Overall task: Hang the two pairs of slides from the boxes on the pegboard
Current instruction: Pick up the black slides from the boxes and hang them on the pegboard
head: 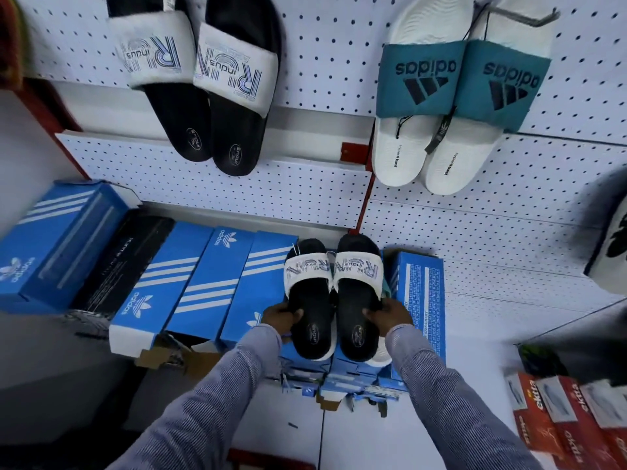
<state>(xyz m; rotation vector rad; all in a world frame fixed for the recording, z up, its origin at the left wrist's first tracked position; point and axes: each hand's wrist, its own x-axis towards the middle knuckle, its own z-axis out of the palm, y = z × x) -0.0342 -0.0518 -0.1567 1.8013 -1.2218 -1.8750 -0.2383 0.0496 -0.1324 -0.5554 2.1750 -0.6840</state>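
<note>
While gripped, smooth black slides [334, 300] seemingly rubbery.

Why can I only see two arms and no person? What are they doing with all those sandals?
The camera sits on the person's head and looks down, so you only see their own arms in striped sleeves. The left hand and the right hand each hold one heel of a black pair of slides with white straps, lifted over blue shoe boxes. Above them is a white pegboard, a wall full of little holes for hooks. Two pairs already hang there: a matching black pair on the left and a white pair with teal straps on the right. Orange boxes sit at the bottom right. The held pair will probably go on the wall too.
</note>
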